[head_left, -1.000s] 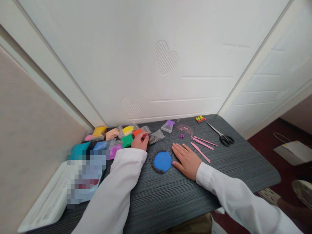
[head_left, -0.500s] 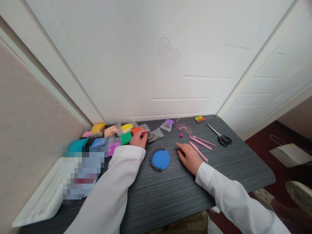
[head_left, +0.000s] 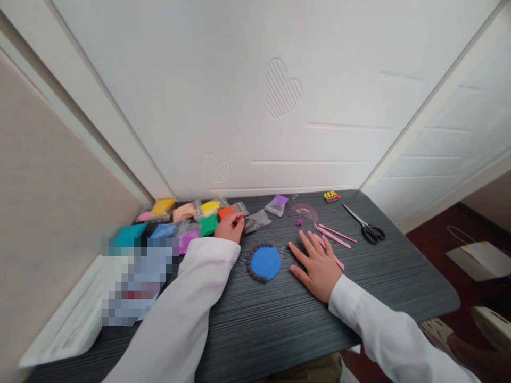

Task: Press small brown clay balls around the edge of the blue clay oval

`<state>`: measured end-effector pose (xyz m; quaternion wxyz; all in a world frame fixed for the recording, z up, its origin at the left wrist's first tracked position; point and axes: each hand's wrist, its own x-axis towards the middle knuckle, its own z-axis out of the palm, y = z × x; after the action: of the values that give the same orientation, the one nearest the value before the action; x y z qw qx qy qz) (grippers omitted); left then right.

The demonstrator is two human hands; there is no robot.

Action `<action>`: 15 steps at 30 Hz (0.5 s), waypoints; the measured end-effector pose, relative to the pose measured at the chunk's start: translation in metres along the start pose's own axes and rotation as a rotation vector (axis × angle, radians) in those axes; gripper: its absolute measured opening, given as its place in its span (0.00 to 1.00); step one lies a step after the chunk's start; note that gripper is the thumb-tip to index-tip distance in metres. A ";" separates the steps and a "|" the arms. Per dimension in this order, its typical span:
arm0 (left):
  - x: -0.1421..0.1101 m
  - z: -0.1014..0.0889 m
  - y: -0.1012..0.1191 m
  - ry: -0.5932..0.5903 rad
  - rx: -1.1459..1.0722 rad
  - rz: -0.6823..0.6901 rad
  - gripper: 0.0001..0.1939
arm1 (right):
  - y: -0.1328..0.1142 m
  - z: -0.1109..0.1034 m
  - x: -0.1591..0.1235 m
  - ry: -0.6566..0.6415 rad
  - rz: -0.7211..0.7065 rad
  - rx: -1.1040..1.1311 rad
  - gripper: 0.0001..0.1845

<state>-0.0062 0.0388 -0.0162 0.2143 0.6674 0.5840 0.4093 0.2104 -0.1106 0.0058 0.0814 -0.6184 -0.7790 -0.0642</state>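
My left hand (head_left: 230,227) is closed at the left end of a clear bag with dark clay (head_left: 257,221). Thumb and finger press together, and what lies between them is too small to make out. My right hand (head_left: 317,266) rests on the table with its fingers spread, holding nothing and partly covering a pink modelling tool (head_left: 339,263). Between the hands lies a flat blue clay disc (head_left: 266,263). Small dark clay balls (head_left: 250,260) line its left edge, from top to bottom; its right edge is bare.
Bags of coloured clay, including a green one (head_left: 208,226), lie at the back left. Beyond my right hand are a purple piece (head_left: 299,223), a clear protractor (head_left: 305,211), pink tweezers (head_left: 334,237) and scissors (head_left: 369,231). A white tray (head_left: 59,332) stands at the left.
My right hand has spread its fingers and shifted slightly right and down, over the pink modelling tool. My left hand stays by the dark clay bag. The view has shifted slightly.
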 end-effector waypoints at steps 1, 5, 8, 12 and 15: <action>0.000 0.000 -0.001 0.000 0.003 0.001 0.14 | 0.001 0.000 0.001 0.018 0.047 -0.010 0.27; 0.001 0.001 -0.003 0.005 0.011 0.004 0.13 | 0.000 -0.002 -0.002 0.017 0.039 -0.007 0.30; 0.001 0.001 -0.003 0.008 0.014 0.004 0.12 | -0.003 -0.004 -0.007 -0.030 -0.078 0.019 0.31; 0.000 0.001 -0.002 0.012 0.018 0.003 0.12 | -0.002 -0.002 -0.004 -0.016 0.035 -0.001 0.31; 0.000 0.000 -0.001 0.010 0.018 -0.001 0.13 | 0.000 -0.001 -0.001 -0.012 0.059 -0.010 0.32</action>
<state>-0.0070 0.0390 -0.0173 0.2055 0.6670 0.5890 0.4073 0.2112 -0.1120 0.0061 0.0757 -0.6417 -0.7607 -0.0620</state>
